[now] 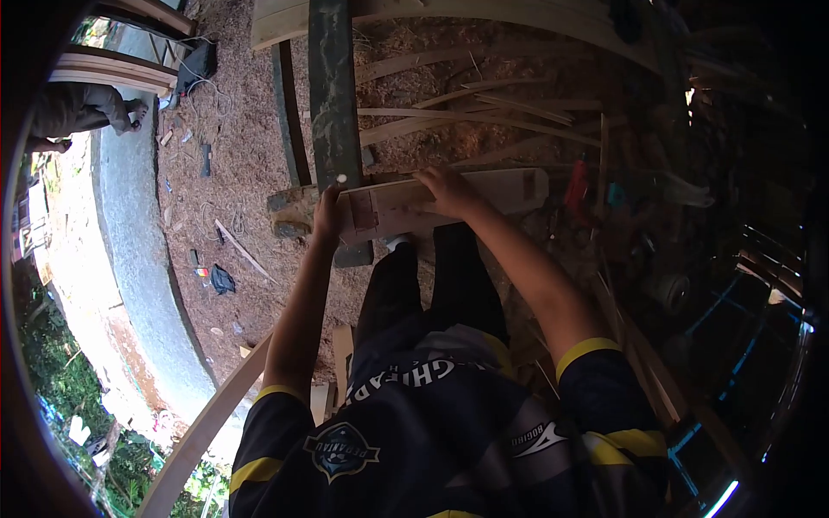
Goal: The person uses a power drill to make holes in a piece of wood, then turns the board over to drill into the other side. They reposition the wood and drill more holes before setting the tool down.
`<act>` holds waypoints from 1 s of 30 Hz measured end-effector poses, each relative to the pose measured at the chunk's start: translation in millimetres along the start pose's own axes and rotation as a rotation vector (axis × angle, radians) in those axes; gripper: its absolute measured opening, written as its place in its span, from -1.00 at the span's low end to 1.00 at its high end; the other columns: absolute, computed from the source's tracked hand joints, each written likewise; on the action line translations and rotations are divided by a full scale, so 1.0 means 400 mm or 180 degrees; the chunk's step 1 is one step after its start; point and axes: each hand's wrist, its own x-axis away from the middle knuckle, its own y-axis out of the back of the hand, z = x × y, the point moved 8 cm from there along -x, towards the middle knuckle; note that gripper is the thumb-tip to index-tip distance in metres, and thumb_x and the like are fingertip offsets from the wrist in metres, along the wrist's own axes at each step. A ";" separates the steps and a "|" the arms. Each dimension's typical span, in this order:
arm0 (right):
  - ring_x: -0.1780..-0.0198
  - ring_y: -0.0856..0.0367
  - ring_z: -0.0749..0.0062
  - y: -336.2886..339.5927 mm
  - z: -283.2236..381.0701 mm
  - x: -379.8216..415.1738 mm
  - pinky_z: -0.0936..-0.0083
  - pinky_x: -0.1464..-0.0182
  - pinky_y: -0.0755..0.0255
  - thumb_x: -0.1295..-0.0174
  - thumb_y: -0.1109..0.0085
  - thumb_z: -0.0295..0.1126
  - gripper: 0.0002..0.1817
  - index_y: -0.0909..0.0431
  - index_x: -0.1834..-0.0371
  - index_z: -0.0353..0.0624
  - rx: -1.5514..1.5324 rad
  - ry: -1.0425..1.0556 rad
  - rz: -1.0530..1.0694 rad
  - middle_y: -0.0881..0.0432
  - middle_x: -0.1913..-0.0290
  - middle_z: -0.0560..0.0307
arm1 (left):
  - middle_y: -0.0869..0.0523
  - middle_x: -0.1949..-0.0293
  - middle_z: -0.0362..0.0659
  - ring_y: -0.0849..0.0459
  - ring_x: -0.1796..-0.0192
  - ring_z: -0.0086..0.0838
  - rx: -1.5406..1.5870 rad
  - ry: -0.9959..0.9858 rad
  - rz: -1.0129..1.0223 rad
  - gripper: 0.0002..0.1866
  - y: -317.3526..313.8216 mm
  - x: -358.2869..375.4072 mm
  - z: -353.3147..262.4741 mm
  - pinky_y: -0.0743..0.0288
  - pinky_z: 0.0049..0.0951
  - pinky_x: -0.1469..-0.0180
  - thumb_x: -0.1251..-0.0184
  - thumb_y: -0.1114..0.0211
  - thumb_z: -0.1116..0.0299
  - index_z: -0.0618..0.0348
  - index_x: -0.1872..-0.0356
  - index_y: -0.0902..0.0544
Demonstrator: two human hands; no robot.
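Observation:
A pale wooden board [505,190] lies crosswise in front of my legs, with a rectangular reddish-marked patch near its left end. My left hand [328,214] is closed around that left end, its thumb side up by a small bright spot. On the far edge of the board, near its middle, my right hand [444,190] grips with bent fingers; its fingertips are partly hidden. Under the board's left part runs a dark, worn beam [332,104], pointing away from me. A rough block of wood [289,213] sits just left of my left hand.
Wood shavings [246,160] cover the ground, with long thin strips [484,112] scattered beyond the board. A concrete ledge [138,224] runs along the left. Another person's leg [95,105] shows at upper left. A red object [577,186] stands in shadow at right.

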 end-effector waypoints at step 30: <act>-0.56 -0.38 -0.19 -0.105 0.145 0.002 -0.34 -0.62 -0.15 0.27 -0.85 -0.19 0.48 -0.08 -0.82 0.14 0.0707 0.0472 -0.0753 -0.36 -0.54 -0.18 | -0.42 -0.55 0.29 -0.40 -0.62 0.23 -0.1902 -0.1346 0.0270 0.10 -0.038 0.176 -0.186 -0.37 0.05 -0.61 -0.21 -0.66 0.24 0.30 -0.70 -0.20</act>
